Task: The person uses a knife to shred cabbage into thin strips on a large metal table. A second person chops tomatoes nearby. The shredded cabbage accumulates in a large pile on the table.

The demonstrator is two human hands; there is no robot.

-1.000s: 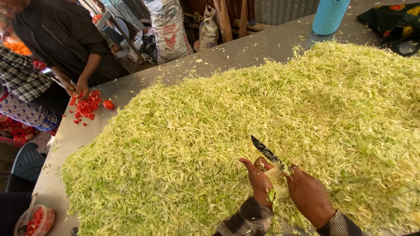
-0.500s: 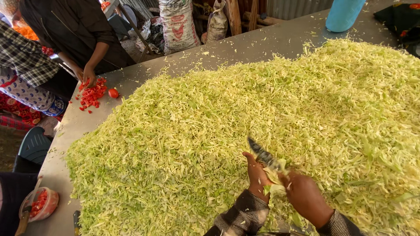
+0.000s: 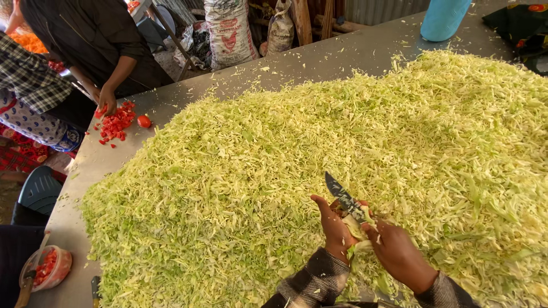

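at the near edge of the shredded cabbage heap on the bench, the left hand pinches a small, light, likely slippery cabbage piece while the right hand grips the knife.

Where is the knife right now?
In the head view, the knife is low and right of centre, gripped by the right hand, its blade slanting up-left over the shredded cabbage, beside the left hand.
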